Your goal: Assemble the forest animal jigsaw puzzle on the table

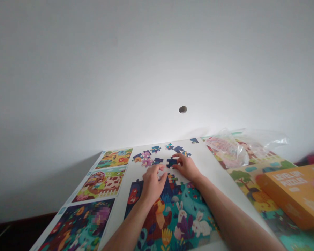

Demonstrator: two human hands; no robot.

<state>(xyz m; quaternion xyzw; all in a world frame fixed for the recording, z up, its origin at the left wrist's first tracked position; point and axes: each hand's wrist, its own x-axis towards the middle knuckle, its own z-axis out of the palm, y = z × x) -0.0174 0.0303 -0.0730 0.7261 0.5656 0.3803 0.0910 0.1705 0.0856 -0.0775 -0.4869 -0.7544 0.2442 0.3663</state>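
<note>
Right hand (186, 168) at a dark blue piece (170, 162), thumb and fingers narrowed on the edge — left hand (154, 181) loosely curled, grip impossible to tell. Piece between both, nearer the right, just beyond the part-built puzzle (183, 223); long axis unclear. In view: roughly ten loose pieces (155, 149), one orange box (290, 195) — three printed pictures (102, 184) at left.

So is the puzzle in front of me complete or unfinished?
Unfinished: the puzzle has an uneven far edge, and loose pieces lie beyond it.

Bare tabletop strip (218, 169) right of puzzle (181, 221); orange box (294, 195) (bulky) beyond.
</note>
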